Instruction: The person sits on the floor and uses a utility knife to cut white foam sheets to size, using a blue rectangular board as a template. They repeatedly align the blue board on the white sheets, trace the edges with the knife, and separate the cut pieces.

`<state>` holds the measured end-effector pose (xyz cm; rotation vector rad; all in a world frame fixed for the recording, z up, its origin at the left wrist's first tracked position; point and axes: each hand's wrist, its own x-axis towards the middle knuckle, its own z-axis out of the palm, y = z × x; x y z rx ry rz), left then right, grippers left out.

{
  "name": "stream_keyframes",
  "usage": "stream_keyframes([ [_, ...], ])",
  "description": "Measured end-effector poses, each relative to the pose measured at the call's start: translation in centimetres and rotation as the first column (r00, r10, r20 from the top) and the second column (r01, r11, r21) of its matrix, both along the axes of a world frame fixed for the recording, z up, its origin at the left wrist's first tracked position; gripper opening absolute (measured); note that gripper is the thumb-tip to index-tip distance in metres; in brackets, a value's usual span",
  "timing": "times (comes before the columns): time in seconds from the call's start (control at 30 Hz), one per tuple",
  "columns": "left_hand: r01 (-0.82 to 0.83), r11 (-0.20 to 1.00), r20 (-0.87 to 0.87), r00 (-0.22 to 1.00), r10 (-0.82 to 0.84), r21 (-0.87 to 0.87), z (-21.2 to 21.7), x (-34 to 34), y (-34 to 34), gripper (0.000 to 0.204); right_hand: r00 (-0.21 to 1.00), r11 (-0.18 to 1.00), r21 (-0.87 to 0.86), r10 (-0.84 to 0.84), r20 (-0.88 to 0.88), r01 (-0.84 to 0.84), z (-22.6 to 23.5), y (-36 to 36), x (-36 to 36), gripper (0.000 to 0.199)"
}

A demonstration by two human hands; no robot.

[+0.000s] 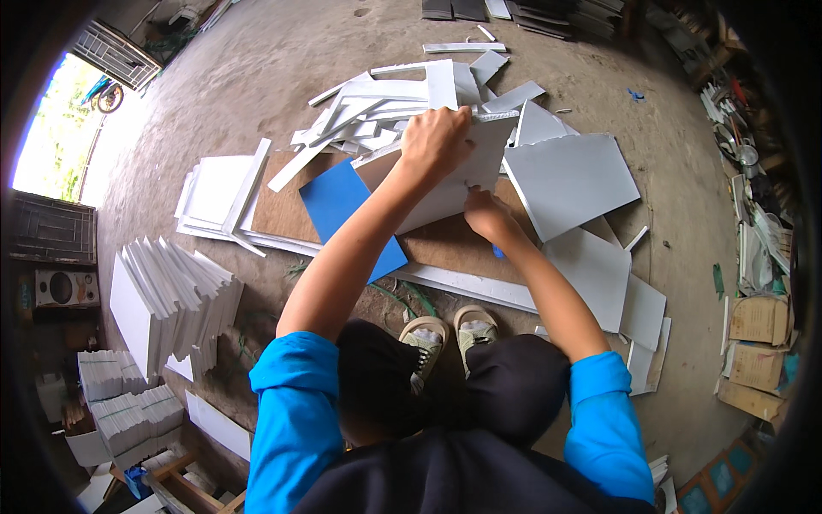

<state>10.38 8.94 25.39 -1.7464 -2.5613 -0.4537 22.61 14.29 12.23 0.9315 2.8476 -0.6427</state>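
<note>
Left hand (pixel 435 144) grips a tilted white panel (pixel 479 156), upper center, best held steady near the right hand (pixel 491 214), its hold unclear.

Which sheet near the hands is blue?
The sheet askew across the brown board, partly hidden by the left forearm; the panel the left hand holds and those around are white.

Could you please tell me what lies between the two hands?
In the head view, a tilted white panel lies between the left hand and the right hand.
</note>
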Motion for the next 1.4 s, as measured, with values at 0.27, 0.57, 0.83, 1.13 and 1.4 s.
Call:
stream_keyframes([
  [0.27, 0.051, 0.998, -0.005, 0.999, -0.051, 0.033, 0.1, 0.3, 0.1, 0.028, 0.987, 0.982, -0.113, -0.157, -0.023, 0.154, -5.4, -0.5, 0.2, 0.022],
  [0.57, -0.016, 1.000, -0.032, 0.999, 0.017, 0.024, -0.3, -0.1, 0.1, 0.032, 0.993, 0.996, 0.041, -0.072, -0.094, 0.076, -11.4, -2.6, 3.0, 0.025],
  [0.83, -0.025, 1.000, 0.022, 0.999, 0.025, -0.015, 0.1, -1.6, 0.1, 0.046, 0.998, 0.985, 0.163, -0.065, 0.012, 0.063, -10.8, -3.0, 5.6, 0.027],
  [1.13, -0.238, 0.947, 0.395, 0.908, 0.137, 0.218, 5.3, -6.0, -8.6, 0.032, 0.996, 0.991, 0.121, -0.056, -0.070, 0.064, -9.8, -3.3, 7.6, 0.028],
  [1.4, -0.718, 0.653, 0.873, 0.455, 0.177, 0.242, 2.5, -6.5, -21.0, 0.037, 0.990, 0.991, 0.135, 0.008, -0.144, 0.012, -6.2, -3.2, 6.7, 0.030],
])
